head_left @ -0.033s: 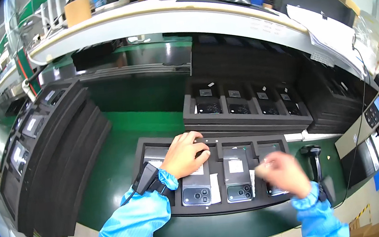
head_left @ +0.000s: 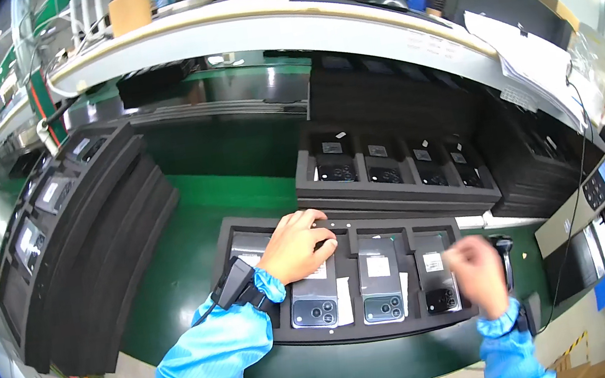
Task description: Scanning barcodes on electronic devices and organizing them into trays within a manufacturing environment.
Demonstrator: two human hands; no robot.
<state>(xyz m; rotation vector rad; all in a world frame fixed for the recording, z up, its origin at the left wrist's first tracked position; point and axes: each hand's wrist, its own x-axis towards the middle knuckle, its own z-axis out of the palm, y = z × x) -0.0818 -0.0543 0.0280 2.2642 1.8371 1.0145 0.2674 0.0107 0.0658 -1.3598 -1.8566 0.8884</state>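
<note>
The foam tray (head_left: 243,232) held phones lying lengthwise away from the person. The left hand (head_left: 296,245) rested, fingers curled loosely, on the second phone (head_left: 316,295), holding nothing. The right hand (head_left: 474,264), blurred, hovered right; its grip unclear.

Near foam tray (head_left: 354,332) holds phones (head_left: 379,279) in row; second tray (head_left: 396,195) behind it; tray stack (head_left: 87,250) left.
</note>
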